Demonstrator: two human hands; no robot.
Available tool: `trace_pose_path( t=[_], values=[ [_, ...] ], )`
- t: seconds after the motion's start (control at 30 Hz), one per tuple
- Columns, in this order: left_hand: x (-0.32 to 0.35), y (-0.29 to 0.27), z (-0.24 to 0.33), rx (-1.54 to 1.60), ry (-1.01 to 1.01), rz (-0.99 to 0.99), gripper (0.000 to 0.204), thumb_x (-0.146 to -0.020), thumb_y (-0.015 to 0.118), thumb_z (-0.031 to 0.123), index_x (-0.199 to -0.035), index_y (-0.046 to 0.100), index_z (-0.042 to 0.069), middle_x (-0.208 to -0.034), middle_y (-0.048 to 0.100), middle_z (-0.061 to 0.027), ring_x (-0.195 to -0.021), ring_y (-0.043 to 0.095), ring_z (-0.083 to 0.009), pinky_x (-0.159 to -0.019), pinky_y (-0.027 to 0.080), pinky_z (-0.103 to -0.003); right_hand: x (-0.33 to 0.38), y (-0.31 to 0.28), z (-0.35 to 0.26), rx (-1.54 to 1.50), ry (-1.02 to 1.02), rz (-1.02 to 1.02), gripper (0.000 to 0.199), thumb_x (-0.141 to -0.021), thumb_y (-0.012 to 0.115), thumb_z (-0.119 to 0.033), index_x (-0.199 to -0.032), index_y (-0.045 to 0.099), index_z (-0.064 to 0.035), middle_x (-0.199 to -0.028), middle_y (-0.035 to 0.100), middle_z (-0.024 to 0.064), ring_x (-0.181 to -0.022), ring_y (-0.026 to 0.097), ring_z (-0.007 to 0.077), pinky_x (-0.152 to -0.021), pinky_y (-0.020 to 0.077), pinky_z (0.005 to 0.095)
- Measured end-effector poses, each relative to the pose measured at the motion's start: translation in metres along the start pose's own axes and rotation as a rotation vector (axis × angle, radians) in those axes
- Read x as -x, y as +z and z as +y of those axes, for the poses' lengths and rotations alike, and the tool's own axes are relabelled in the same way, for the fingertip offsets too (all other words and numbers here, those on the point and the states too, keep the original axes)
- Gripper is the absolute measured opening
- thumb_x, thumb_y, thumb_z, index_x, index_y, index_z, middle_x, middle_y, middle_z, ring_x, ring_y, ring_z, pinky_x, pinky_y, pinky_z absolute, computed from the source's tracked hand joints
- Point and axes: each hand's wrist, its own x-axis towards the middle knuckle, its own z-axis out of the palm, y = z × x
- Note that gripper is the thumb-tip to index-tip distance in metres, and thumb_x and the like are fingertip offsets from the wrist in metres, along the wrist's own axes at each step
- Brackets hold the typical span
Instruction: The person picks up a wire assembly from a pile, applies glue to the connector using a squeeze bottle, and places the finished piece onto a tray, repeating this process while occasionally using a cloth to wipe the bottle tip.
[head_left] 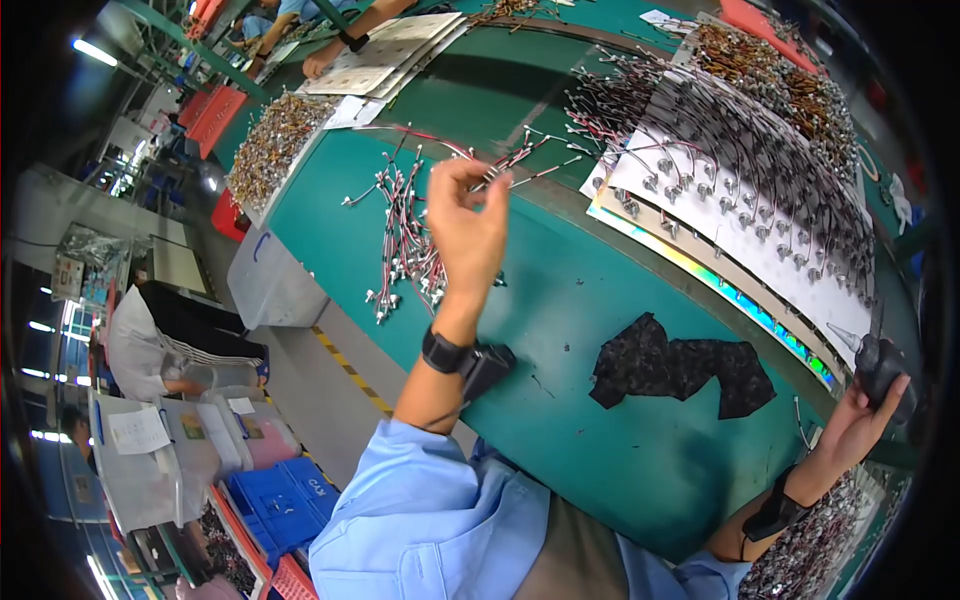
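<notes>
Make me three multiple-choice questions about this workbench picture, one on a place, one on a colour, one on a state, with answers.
1. Where does the black cloth scrap lie?
A. on the table
B. on the floor
C. in a blue crate

2. What colour is the table top?
A. white
B. green
C. orange

3. What is the left hand doing?
A. resting flat
B. pinching a thin wire
C. hanging open

Answers: 1 A, it lies on the bare top between both hands; 2 B, the surface is green; 3 B, its fingertips close on a wire, while the right hand grips a dark tool.

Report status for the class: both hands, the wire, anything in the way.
Left hand pinching a red-and-white wire above the green table. Right hand gripping a black tool. Black cloth scrap between them, touching neither.
</notes>
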Motion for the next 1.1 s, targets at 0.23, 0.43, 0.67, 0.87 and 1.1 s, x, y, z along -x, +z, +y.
trace_pose_path(
  t=[0.23,0.43,0.67,0.87,1.1],
  values=[
    [0.073,0.024,0.036,0.554,-0.43,-0.284,0.016,-0.07,0.061,-0.005,-0.084,0.054,-0.003,-0.093,0.05,-0.0066,-0.073,0.053,-0.0098,-0.062,0.047,-0.021,0.015,0.022,0.001,-0.011,-0.011,0.022,0.04,-0.087,0.047,-0.023,-0.113,0.041,0.0064,-0.116,0.046,0.0156,-0.074,0.047,0.0094,-0.063,0.0371,0.0164],
    [0.093,0.04,0.078,0.698,-0.683,-0.579,0.018,-0.074,0.057,-0.007,-0.091,0.056,-0.006,-0.099,0.052,-0.0098,-0.074,0.056,-0.0127,-0.059,0.049,-0.021,0.031,0.021,0.005,-0.069,0.064,-0.171,0.047,-0.087,0.046,-0.027,-0.121,0.034,0.0031,-0.12,0.041,0.0183,-0.098,0.048,0.0154,-0.063,0.0381,0.0151],
    [0.119,0.046,0.069,0.621,-0.602,-0.687,0.018,-0.073,0.057,-0.008,-0.09,0.055,-0.008,-0.091,0.052,-0.0096,-0.07,0.058,-0.0138,-0.055,0.05,-0.021,0.077,0.075,0.034,0.223,-0.1,-0.211,0.058,-0.081,0.053,-0.037,-0.12,0.034,0.0007,-0.117,0.044,0.0169,-0.101,0.048,0.0184,-0.068,0.0416,0.0178],
    [0.127,0.049,0.066,0.633,-0.655,-0.678,0.016,-0.073,0.056,-0.009,-0.088,0.054,-0.008,-0.086,0.05,-0.0089,-0.071,0.059,-0.0147,-0.055,0.051,-0.021,0.096,0.083,0.049,0.371,-0.132,-0.323,0.069,-0.069,0.065,-0.042,-0.116,0.037,-0.0005,-0.108,0.047,0.0135,-0.103,0.048,0.0247,-0.087,0.0407,0.0344],
    [0.127,0.046,0.064,0.657,-0.634,-0.662,0.015,-0.072,0.054,-0.011,-0.087,0.053,-0.009,-0.087,0.049,-0.0095,-0.071,0.06,-0.0158,-0.056,0.052,-0.021,0.105,0.082,0.057,0.396,-0.089,-0.361,0.073,-0.063,0.07,-0.04,-0.114,0.038,-0.0003,-0.107,0.047,0.0125,-0.103,0.048,0.0269,-0.09,0.0398,0.0388]
  ],
)
